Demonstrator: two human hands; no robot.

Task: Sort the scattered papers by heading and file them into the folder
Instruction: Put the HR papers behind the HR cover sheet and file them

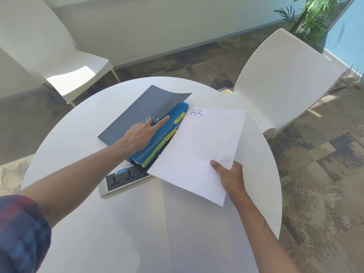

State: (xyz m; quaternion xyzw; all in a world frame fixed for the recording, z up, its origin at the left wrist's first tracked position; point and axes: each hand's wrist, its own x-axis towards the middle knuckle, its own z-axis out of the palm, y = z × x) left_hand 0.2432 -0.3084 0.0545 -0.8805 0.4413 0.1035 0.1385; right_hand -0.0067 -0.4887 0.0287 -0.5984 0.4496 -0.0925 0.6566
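A dark grey folder lies on the round white table, its cover lifted at the right. Inside are blue dividers with yellow tabs, the top tab reading "HR". My left hand rests on the folder, fingers spread, index finger on the top blue divider, holding the cover up. My right hand pinches the lower right edge of a white sheet headed "HR", held just right of the folder and overlapping its lower corner.
A power socket panel is set into the table below the folder. One white chair stands at the right, another at the far left. A potted plant is at the upper right. Patterned carpet surrounds the table.
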